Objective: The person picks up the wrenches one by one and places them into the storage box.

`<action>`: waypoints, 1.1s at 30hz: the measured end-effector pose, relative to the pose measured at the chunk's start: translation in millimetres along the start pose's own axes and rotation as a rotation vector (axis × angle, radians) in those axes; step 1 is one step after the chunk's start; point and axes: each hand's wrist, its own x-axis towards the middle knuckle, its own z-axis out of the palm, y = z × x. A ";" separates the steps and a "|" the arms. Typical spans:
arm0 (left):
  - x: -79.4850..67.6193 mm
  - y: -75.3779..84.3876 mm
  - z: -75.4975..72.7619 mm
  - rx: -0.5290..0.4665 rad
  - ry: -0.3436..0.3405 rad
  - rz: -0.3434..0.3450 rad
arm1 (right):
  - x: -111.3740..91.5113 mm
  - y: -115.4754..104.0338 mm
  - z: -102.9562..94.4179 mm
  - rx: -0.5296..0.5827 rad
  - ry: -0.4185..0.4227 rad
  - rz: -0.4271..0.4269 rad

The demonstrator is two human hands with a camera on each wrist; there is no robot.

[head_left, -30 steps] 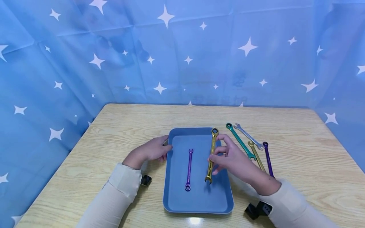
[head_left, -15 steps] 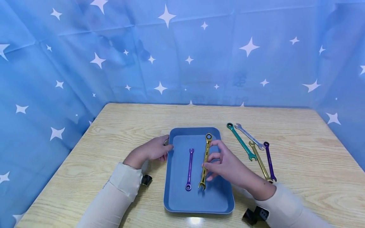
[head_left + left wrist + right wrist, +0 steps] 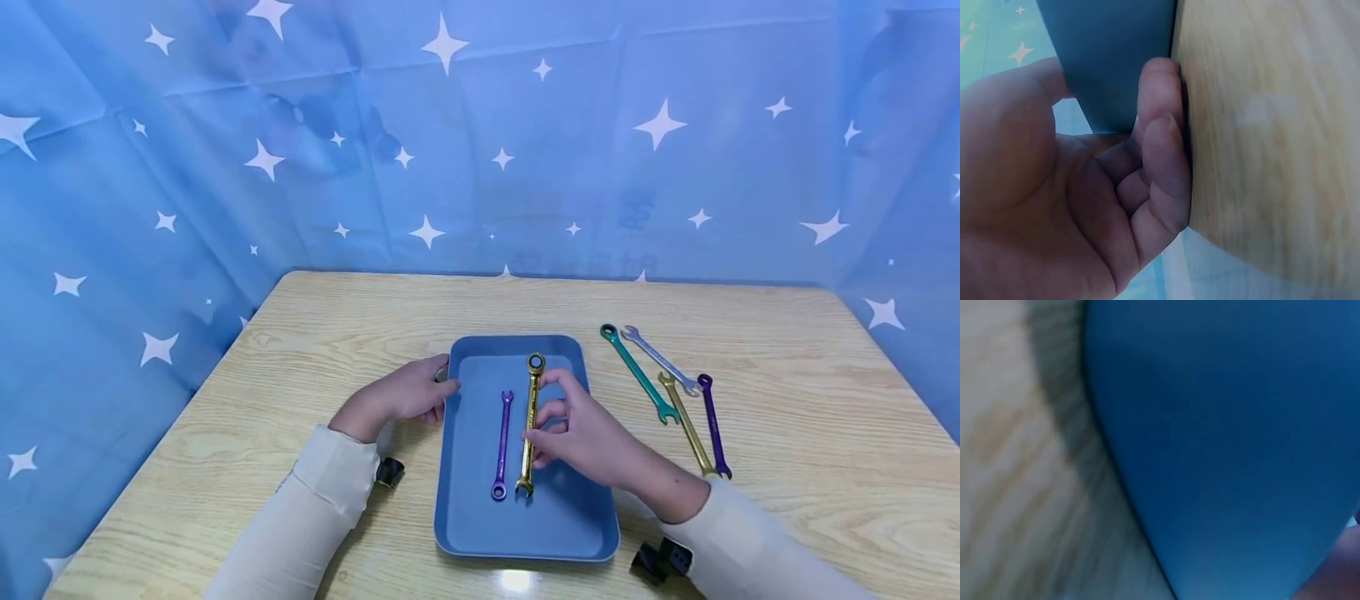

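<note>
Wrench (image 3: 532, 404), gold, pinched in right hand (image 3: 583, 435) above tray (image 3: 570, 527), left of palm; long axis running near to far, roughly parallel to purple wrench (image 3: 503, 446) just left; floor contact unclear. Left hand (image 3: 401, 392), farther, gripping tray's left wall.

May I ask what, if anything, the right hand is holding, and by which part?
A shiny gold wrench, pinched near the middle of its shaft.
</note>
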 end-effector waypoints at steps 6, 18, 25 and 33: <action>-0.1 3.1 -0.4 0.010 -0.014 -0.005 | 6.7 0.8 1.8 -0.039 -0.018 0.007; 1.4 6.6 -0.3 0.033 -0.015 0.008 | 11.9 4.3 1.1 -0.067 -0.008 0.030; 1.0 4.4 -2.2 0.019 -0.019 -0.008 | 20.1 10.1 3.4 -0.082 -0.021 0.105; -0.3 2.1 -2.5 0.011 -0.018 -0.008 | 23.3 4.5 6.7 -0.068 -0.060 0.198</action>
